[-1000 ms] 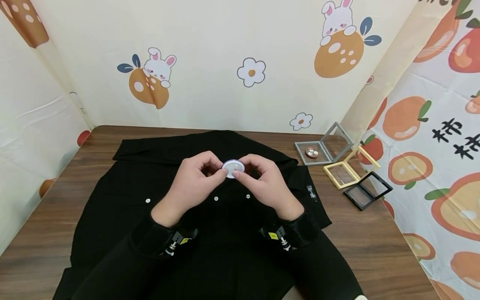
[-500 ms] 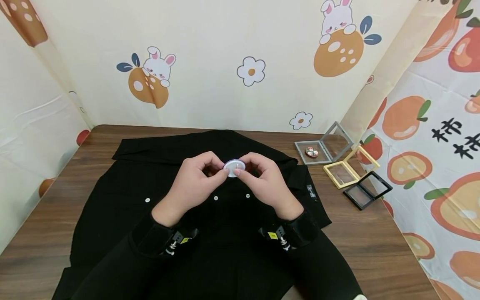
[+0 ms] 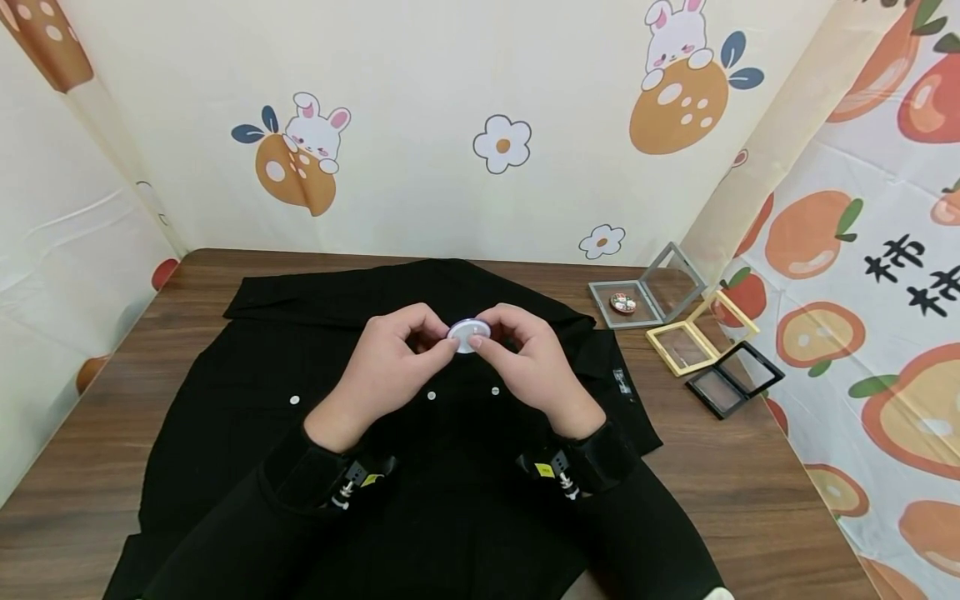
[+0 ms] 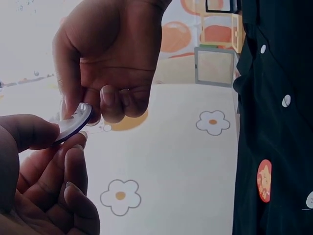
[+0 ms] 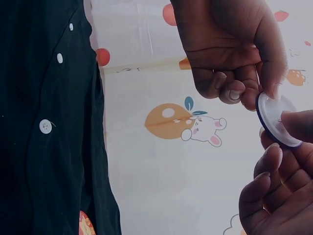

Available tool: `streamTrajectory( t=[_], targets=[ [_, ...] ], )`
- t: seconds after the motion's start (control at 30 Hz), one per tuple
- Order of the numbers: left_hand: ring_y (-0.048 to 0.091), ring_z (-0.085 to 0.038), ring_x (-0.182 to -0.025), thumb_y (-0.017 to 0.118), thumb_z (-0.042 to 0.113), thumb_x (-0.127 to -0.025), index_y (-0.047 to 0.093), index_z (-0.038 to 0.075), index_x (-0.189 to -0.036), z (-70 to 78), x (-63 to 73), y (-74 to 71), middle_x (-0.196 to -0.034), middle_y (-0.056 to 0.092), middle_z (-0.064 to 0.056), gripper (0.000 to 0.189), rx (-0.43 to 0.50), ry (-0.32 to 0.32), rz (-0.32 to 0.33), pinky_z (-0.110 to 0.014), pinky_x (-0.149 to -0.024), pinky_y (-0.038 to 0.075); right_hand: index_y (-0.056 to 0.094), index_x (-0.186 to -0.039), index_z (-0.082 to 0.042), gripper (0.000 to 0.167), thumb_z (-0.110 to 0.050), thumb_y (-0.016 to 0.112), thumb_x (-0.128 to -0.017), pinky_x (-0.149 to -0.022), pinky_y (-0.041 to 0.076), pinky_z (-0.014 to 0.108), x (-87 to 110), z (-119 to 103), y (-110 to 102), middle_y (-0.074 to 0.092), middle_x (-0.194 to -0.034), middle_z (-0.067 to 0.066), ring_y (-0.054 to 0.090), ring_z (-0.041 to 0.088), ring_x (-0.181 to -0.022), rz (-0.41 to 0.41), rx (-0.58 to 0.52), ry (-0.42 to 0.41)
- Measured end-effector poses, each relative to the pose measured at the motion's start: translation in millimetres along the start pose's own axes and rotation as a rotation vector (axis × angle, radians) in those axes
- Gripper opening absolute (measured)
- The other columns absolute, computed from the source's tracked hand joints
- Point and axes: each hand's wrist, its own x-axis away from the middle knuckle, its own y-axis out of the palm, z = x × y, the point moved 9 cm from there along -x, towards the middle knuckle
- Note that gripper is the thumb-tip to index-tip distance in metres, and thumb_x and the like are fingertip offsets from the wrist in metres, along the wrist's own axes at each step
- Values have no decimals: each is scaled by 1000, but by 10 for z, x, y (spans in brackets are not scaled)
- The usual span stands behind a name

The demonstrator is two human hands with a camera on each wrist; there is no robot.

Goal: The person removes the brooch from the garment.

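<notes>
White disc (image 3: 465, 333) with a thin purple rim is in your fingers, held up over the black shirt (image 3: 225, 433). Your left grip (image 3: 393, 354), a bare hand, pinches the left edge, with the thumb on the white face and the fingers behind. Your right grip (image 3: 532, 358), also a bare hand, pinches the right edge the same way. The thumb tips are near each other on the white face. The disc is tipped, so its white side looks up at you.

Dark bands (image 3: 611, 462) go round your wrists, with small gadgets on them.

Under your hands, the shirt lies spread over the bench (image 3: 757, 508). Small white buttons (image 3: 431, 396) show on it, in a line that runs from side to side. A pale label (image 3: 623, 384) shows near its right edge. From your left wrist, you can see a red oval (image 4: 264, 180) against the dark cloth.

Off to your right, three little cases sit close together with their lids up. The gray case (image 3: 637, 326) is farthest back and has a small round badge (image 3: 622, 303) in it. The yellow case (image 3: 703, 342) comes next, then the black case (image 3: 732, 382), nearest you.

Behind the bench hangs a cream cloth (image 3: 420, 200) with bunnies and flowers. On the right, a white cloth (image 3: 817, 417) has orange fruit on it.
</notes>
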Motion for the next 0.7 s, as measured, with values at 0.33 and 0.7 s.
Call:
streamTrajectory(
  t=[0.33,0.7],
  targets=[
    [59,-16,-67,74,4,-92,71,12,-88,0,-19,-14,-81,66,2,9,0,7,3,-32,-60,51,71,-106,-4,8,-4,66,-99,-70,48,39,-7,-20,14,66,-95,3,56,22,-81,-14,11,-39],
    [57,-16,-71,75,13,-94,73,9,-92,0,-8,-55,-83,66,3,5,-18,0,19,-31,-64,50,70,-107,-6,8,-7,65,-101,-68,47,37,-6,-15,67,64,-95,2,55,22,-79,-72,23,-17]
  ],
)
